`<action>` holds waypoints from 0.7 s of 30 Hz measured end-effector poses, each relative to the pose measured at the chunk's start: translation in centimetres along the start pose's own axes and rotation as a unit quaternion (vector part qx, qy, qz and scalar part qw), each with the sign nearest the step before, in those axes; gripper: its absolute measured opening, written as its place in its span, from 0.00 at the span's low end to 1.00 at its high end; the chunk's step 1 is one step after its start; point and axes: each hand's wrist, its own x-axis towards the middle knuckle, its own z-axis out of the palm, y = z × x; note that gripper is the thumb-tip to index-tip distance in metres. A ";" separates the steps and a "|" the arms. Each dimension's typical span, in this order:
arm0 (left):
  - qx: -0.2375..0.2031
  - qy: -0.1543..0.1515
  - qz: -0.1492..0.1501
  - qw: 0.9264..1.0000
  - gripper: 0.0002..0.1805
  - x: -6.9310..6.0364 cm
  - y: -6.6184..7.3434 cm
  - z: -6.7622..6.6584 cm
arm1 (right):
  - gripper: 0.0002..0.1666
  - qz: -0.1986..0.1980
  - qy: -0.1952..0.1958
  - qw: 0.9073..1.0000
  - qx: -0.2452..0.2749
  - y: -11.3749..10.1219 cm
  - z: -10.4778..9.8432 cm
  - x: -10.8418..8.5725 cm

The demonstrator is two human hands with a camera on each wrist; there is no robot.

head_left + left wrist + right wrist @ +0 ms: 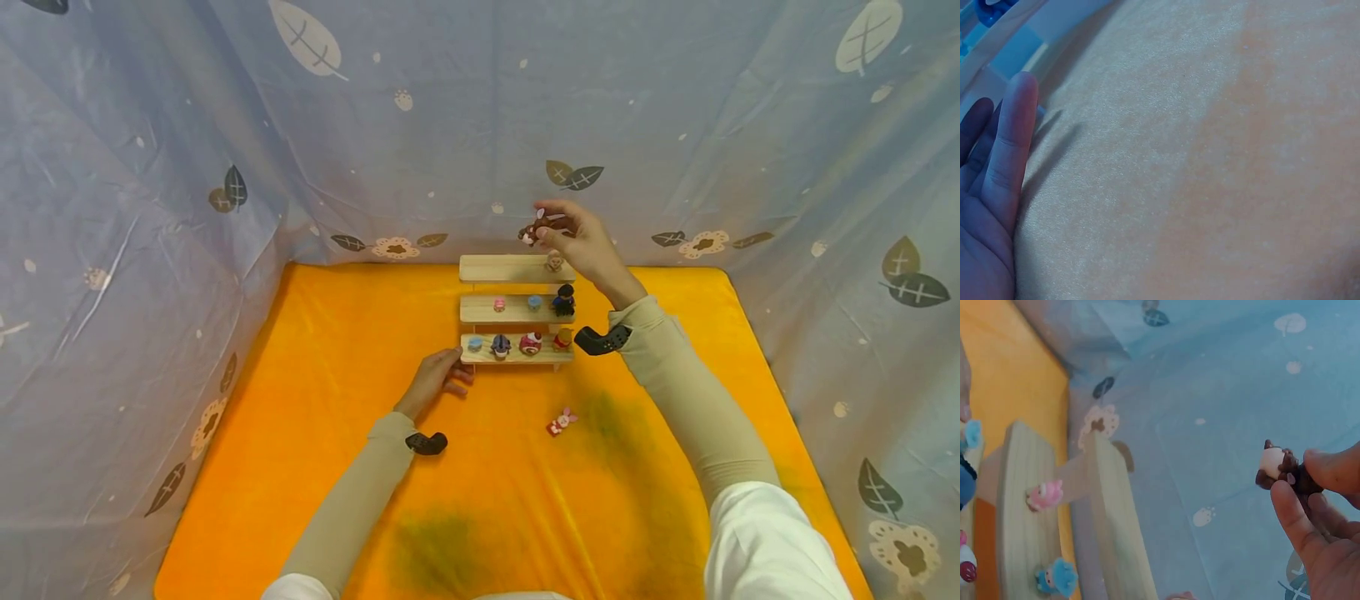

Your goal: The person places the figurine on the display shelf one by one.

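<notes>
Above the top tier of a wooden three-tier display shelf [487, 268], my right hand [588, 246] pinches a small brown and white toy figurine [530, 232]. The right wrist view shows the figurine [1272, 464] between thumb and fingertips, clear of the wood. My left hand [435, 379] is at the left end of the bottom tier, touching its edge, with the fingers [1013, 144] fairly straight. On the top tier, a pale figurine [554, 262] stands at the right end. The middle tier holds a pink figurine [499, 305], a blue one [534, 302] and a dark one [564, 300].
Several figurines line the bottom tier, among them a grey-purple one [500, 346] and a red-white one [531, 342]. A pink-eared figurine [560, 422] lies on the orange cloth [337, 333] in front of the shelf. Leaf-patterned blue-grey curtains [435, 108] surround the cloth's back and sides.
</notes>
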 end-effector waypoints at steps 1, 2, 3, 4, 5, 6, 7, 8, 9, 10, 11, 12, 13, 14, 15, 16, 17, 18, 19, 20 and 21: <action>-0.001 -0.001 0.000 1.000 0.30 0.0 0.0 0.0 | 0.26 0.002 0.003 1.000 -0.010 0.0 -0.1 0.1; -0.002 -0.001 0.001 1.000 0.30 0.0 0.0 0.0 | 0.27 0.003 0.006 1.000 -0.021 0.0 -0.1 0.2; -0.003 -0.002 0.001 1.000 0.31 0.0 -0.1 0.0 | 0.27 0.002 0.009 0.999 -0.032 0.0 -0.2 0.4; -0.003 -0.002 0.002 1.000 0.31 0.0 -0.1 0.0 | 0.27 0.000 0.013 0.999 -0.043 0.0 -0.2 0.5; -0.004 -0.001 0.002 1.000 0.31 0.0 -0.1 0.0 | 0.27 -0.003 0.016 0.998 -0.053 0.0 -0.3 0.6; -0.003 -0.001 0.002 1.000 0.31 0.0 -0.1 0.0 | 0.27 -0.007 0.019 0.998 -0.063 0.0 -0.3 0.8; -0.003 0.000 0.001 1.000 0.31 0.0 -0.1 0.0 | 0.26 -0.011 0.021 0.997 -0.073 0.0 -0.3 0.9; -0.003 0.000 0.001 1.000 0.31 0.0 -0.1 0.0 | 0.25 -0.014 0.024 0.996 -0.082 0.0 -0.4 1.0; -0.003 0.000 0.001 1.000 0.31 0.0 -0.1 0.0 | 0.24 -0.016 0.026 0.995 -0.090 0.1 -0.4 1.1; -0.003 0.001 0.000 1.000 0.30 0.0 -0.1 0.0 | 0.23 -0.018 0.028 0.995 -0.098 0.1 -0.3 1.2; -0.003 0.001 0.000 1.000 0.31 0.0 -0.1 0.0 | 0.22 -0.021 0.030 0.994 -0.107 0.1 -0.3 1.3; -0.002 0.000 0.000 1.000 0.30 0.0 0.0 0.0 | 0.21 -0.022 0.032 0.993 -0.115 0.2 -0.2 1.4; -0.002 0.001 0.000 1.000 0.31 0.0 0.0 0.0 | 0.21 -0.022 0.032 0.992 -0.122 0.2 -0.2 1.4; -0.001 0.001 0.000 1.000 0.31 0.0 0.0 0.0 | 0.21 -0.023 0.032 0.991 -0.130 0.3 -0.1 1.5; 0.000 0.000 0.000 1.000 0.31 0.0 0.0 0.0 | 0.21 -0.023 0.030 0.990 -0.136 0.4 0.0 1.6; 0.000 0.001 0.000 1.000 0.31 0.0 0.0 0.0 | 0.21 -0.023 0.028 0.990 -0.139 0.5 0.1 1.6; 0.001 0.001 0.001 1.000 0.31 0.0 0.0 0.1 | 0.21 -0.023 0.025 0.989 -0.141 0.5 0.2 1.7; 0.001 0.002 0.000 1.000 0.31 0.0 0.0 0.0 | 0.22 -0.022 0.020 0.989 -0.145 0.6 0.3 1.8; 0.001 0.003 0.000 1.000 0.31 0.0 0.0 0.0 | 0.22 -0.021 0.016 0.989 -0.146 0.6 0.4 1.9; 0.001 0.003 -0.001 1.000 0.31 0.0 -0.1 0.0 | 0.22 -0.020 0.012 0.989 -0.148 0.6 0.5 2.0; 0.000 0.003 -0.001 1.000 0.31 0.0 -0.1 0.0 | 0.22 -0.017 0.007 0.989 -0.149 0.7 0.5 2.0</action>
